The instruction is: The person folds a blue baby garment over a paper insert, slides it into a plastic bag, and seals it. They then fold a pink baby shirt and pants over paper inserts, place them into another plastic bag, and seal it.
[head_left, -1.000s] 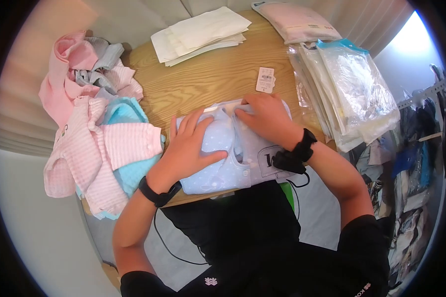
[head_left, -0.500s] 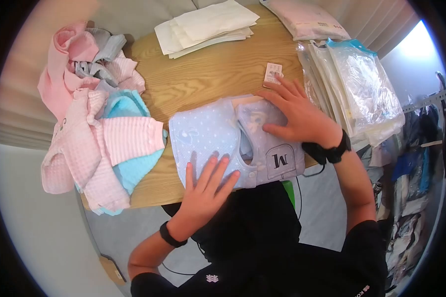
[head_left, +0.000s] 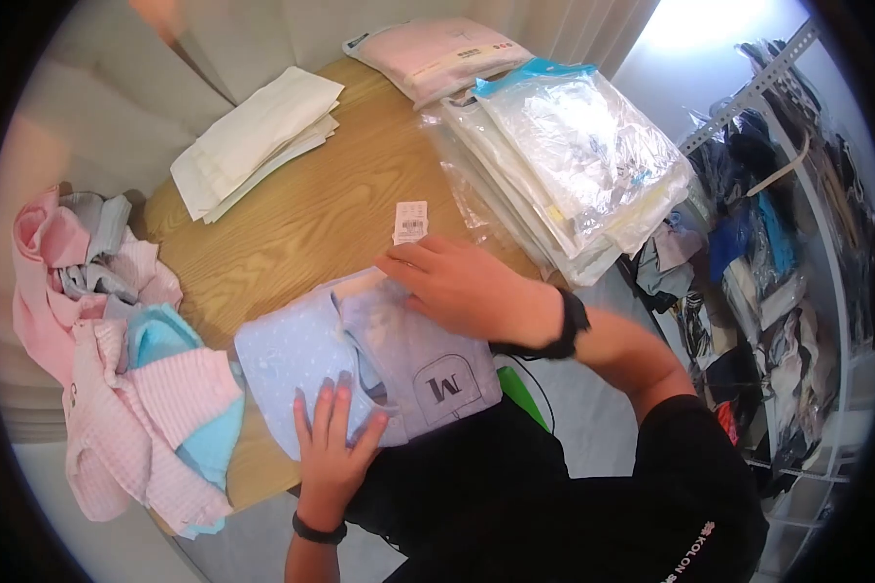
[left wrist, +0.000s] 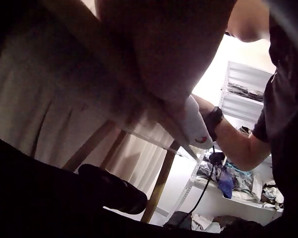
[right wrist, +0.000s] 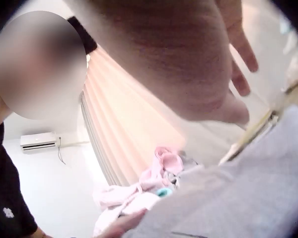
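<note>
A folded light blue dotted garment [head_left: 301, 340] lies at the near edge of the wooden table. A greyish-lavender part [head_left: 408, 355] on its right side bears a printed, framed letter M. My left hand [head_left: 335, 447] rests with spread fingers on the garment's lower edge. Over its upper right corner is my right hand [head_left: 476, 296], its fingertips close below a small white tag [head_left: 410, 222] with a barcode. In the right wrist view the fingers [right wrist: 244, 54] stretch out loosely above pale grey material [right wrist: 213, 198]. The left wrist view is mostly dark, and its hand's fingertips are hidden.
Pink, grey and turquoise baby clothes [head_left: 146, 408] are heaped on the left. A stack of white sheets [head_left: 258, 136] lies at the back. Clear plastic packages [head_left: 583, 146] and a bagged pink item [head_left: 442, 58] sit at the back right. Beyond stands a shelf of clothes [head_left: 768, 272].
The head view has turned. My left hand has moved from the garment's left half to its lower edge. My right hand left the upper edge, spread out, and now has its fingertips near the tag.
</note>
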{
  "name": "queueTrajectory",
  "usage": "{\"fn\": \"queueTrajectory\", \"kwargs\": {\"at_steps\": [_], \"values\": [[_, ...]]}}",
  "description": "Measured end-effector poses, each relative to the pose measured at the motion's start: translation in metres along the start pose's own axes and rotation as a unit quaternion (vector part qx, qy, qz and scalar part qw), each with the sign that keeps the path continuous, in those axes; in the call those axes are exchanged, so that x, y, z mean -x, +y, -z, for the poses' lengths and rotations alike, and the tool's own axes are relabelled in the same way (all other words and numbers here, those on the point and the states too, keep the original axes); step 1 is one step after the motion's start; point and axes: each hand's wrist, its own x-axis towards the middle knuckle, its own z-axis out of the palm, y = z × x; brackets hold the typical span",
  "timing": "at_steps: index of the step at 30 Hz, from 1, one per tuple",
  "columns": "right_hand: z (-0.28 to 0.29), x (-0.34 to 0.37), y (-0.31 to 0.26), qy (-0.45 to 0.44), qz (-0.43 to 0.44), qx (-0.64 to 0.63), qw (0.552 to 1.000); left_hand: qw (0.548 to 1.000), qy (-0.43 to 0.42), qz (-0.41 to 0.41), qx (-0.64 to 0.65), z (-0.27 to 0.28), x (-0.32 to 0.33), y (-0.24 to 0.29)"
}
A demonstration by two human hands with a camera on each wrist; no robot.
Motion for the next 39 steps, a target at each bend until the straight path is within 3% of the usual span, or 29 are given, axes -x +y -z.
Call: {"fn": "queueTrajectory", "kwargs": {"at_steps": [1, 3, 5, 6, 8, 10, 17, 22, 23, 24, 27, 30, 31, 34, 35, 38, 39], "values": [[0.023, 0.003, -0.012, 0.05, 0.016, 0.074, 0.996, 1.0, 0.014, -0.023, -0.008, -0.003, 0.001, -0.002], [0.061, 0.02, -0.012, 0.14, -0.014, 0.123, 0.982, 0.999, -0.048, 0.001, 0.013, 0.008, -0.008, 0.002], [0.095, 0.035, -0.014, 0.132, -0.183, 0.241, 0.944, 0.995, -0.084, 0.027, 0.038, 0.018, -0.018, 0.007], [0.097, 0.045, -0.003, 0.103, -0.268, 0.322, 0.902, 0.994, -0.09, 0.039, 0.055, 0.022, -0.022, 0.01], [0.094, 0.072, 0.028, 0.065, -0.34, 0.347, 0.871, 0.992, -0.1, 0.049, 0.063, 0.026, -0.027, 0.011], [0.089, 0.079, 0.034, 0.043, -0.367, 0.321, 0.872, 0.992, -0.107, 0.041, 0.046, 0.026, -0.032, 0.004], [0.079, 0.086, 0.038, 0.149, -0.348, 0.276, 0.883, 0.991, -0.055, 0.123, -0.009, 0.036, -0.034, -0.019], [0.094, 0.083, 0.025, 0.359, -0.229, 0.252, 0.869, 0.964, 0.019, 0.162, 0.21, 0.051, -0.028, -0.012], [0.095, 0.076, 0.01, 0.408, -0.208, 0.236, 0.857, 0.951, 0.038, 0.171, 0.256, 0.05, -0.025, -0.011], [0.096, 0.071, -0.006, 0.39, -0.17, 0.221, 0.877, 0.905, 0.073, 0.202, 0.367, 0.05, -0.023, -0.011], [0.087, 0.064, -0.046, 0.335, -0.059, 0.159, 0.927, 0.706, 0.152, 0.264, 0.639, 0.061, -0.027, -0.022], [0.06, 0.05, -0.059, 0.289, 0.049, 0.057, 0.954, 0.553, 0.258, 0.293, 0.736, 0.093, -0.039, -0.027], [0.051, 0.046, -0.059, 0.281, 0.074, 0.022, 0.956, 0.582, 0.284, 0.262, 0.716, 0.094, -0.043, -0.028], [0.026, 0.036, -0.059, 0.268, 0.084, -0.073, 0.957, 0.697, 0.254, 0.3, 0.6, 0.103, -0.036, -0.032], [0.02, 0.033, -0.057, 0.264, 0.069, -0.097, 0.957, 0.635, 0.286, 0.33, 0.638, 0.102, -0.037, -0.026], [0.005, 0.028, -0.052, 0.259, 0.062, -0.154, 0.951, 0.533, 0.263, 0.396, 0.7, 0.092, -0.01, -0.042], [0.003, 0.027, -0.05, 0.259, 0.063, -0.169, 0.949, 0.556, 0.262, 0.446, 0.651, 0.091, -0.009, -0.037]]}}
